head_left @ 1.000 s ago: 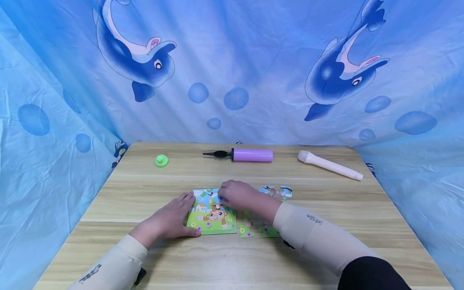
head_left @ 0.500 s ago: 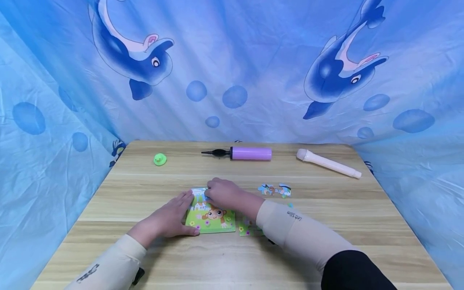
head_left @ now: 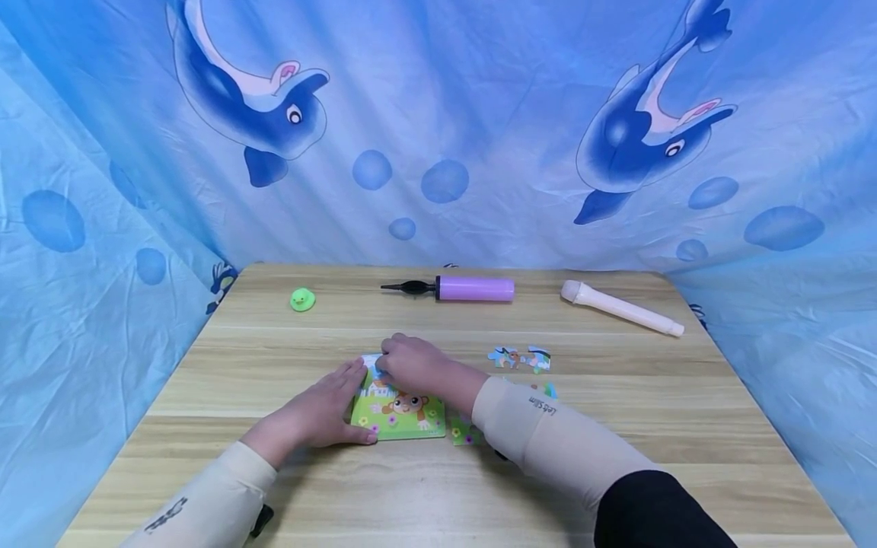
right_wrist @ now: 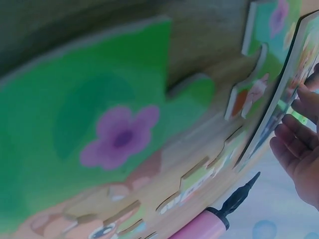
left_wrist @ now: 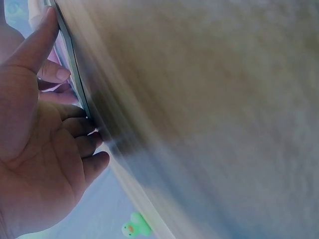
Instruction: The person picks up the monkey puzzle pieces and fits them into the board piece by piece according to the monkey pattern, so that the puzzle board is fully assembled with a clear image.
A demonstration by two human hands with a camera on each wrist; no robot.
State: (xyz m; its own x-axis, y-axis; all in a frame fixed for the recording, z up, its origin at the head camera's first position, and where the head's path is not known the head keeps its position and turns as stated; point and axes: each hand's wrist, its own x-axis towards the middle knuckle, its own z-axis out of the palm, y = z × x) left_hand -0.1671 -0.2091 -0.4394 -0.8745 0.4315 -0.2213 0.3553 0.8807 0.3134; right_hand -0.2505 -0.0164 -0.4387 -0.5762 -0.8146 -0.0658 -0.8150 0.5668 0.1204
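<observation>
While the left hand (head_left: pixel 318 411), thumb and fingers wide apart, touches the left edge of the monkey puzzle (head_left: pixel 428 428) on the worktop (head_left: pixel 418 502), the right hand (head_left: pixel 418 369) covers its upper part, whether holding something I cannot tell; loose pieces (head_left: pixel 538 358) lie farther right.

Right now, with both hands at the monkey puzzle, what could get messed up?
The right sleeve reaches over some loose pieces, so it might brush them out of place. The left hand rests against the left edge of the monkey puzzle; if it lifted away, the puzzle might slide. And the right hand hides part of the top, so a piece sitting crooked there could be hard to spot.
</observation>
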